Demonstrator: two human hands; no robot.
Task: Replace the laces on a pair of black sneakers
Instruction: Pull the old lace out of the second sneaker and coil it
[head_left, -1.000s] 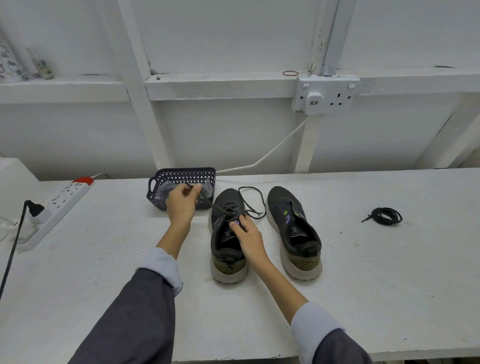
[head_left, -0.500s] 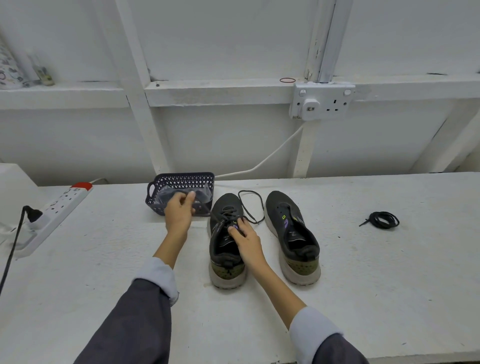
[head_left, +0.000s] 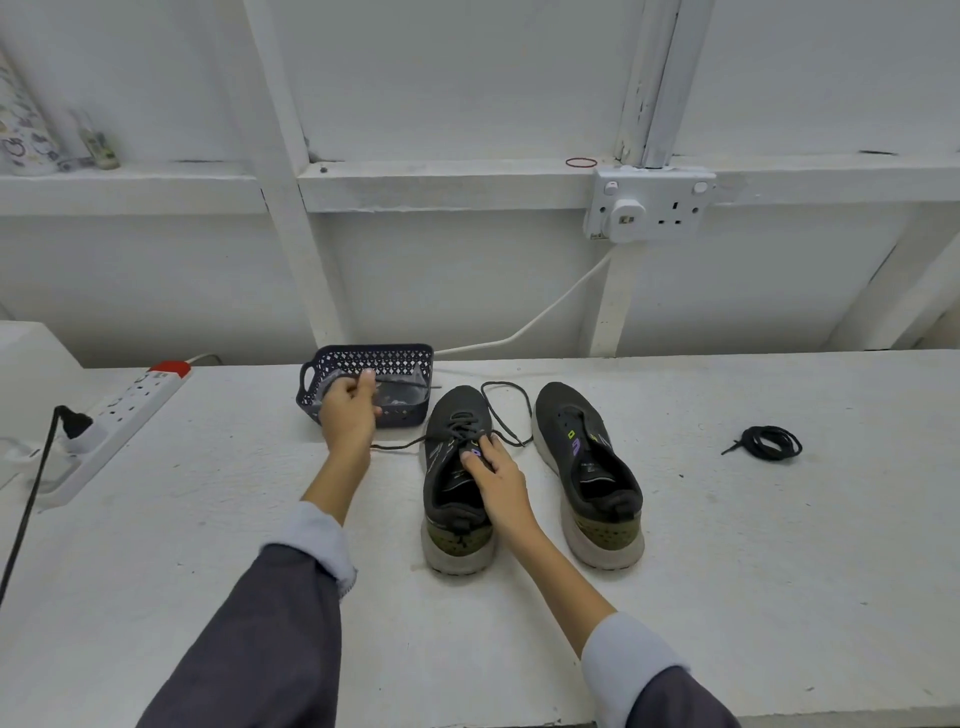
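- White painted table (head_left: 727, 571); two black mesh sneakers with olive heel patches and pale soles stand side by side at its middle, toes pointing to the wall.
- The laced sneaker (head_left: 445, 467) sits on the left of the pair. A thin black lace (head_left: 506, 410) is threaded through its front eyelets, with a slack loop lying on the table between the two shoes.
- The unlaced sneaker (head_left: 587, 452) sits on the right of the pair, untouched, with open eyelets and its tongue showing.
- Left hand (head_left: 348, 415) is raised in front of the basket, fingers curled and thumb up, pinching one end of the thin black lace. The strand runs from under the hand across to the laced sneaker.
- Right hand (head_left: 493, 478) rests on the laced sneaker's tongue, fingertips at the eyelets. Cannot tell whether it is pinching or only pressing.
- Coiled black lace (head_left: 771, 442) lies well apart, off to the right on the table.
- Dark perforated plastic basket (head_left: 374, 361) stands just behind the left hand, with clear plastic inside.
- White power strip with red switch (head_left: 124, 410) lies at far left, with a black plug in it.
- White double wall socket (head_left: 649, 208) is above; a red rubber band (head_left: 581, 162) lies on the ledge beside it.
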